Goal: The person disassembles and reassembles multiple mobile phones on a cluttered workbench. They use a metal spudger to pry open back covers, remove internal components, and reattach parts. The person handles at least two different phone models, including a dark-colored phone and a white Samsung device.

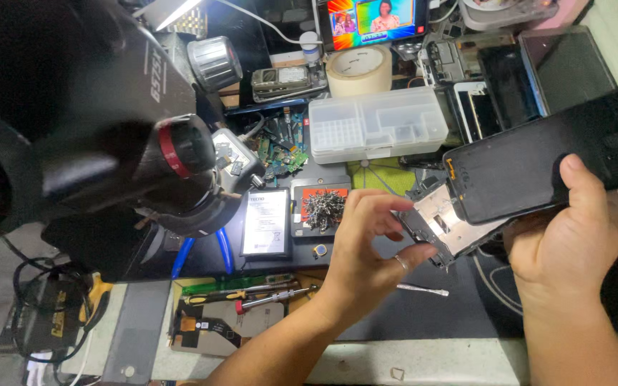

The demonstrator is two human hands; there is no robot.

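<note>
Opened black slab smartphone (pixel 538 168), dark screen panel lifted off grey metal mid-frame (pixel 441 225), held in air at right above dark work mat (pixel 423 314). Right hand (pixel 574 236) clamped on phone's near edge, thumb across panel. Left hand (pixel 366 239) pinching frame's left corner, fingertips closed on it. Step judged: separating panel from frame, part open. Next move likely calls for gentle, even prying at the corner, watching for a flex cable between halves; none visible from here. White-labelled flat battery (pixel 266 221) and red tray of small screws (pixel 321 209) left of hands, clear plastic compartment box (pixel 377 125) farther back, silver tweezers (pixel 423 289) near.
</note>
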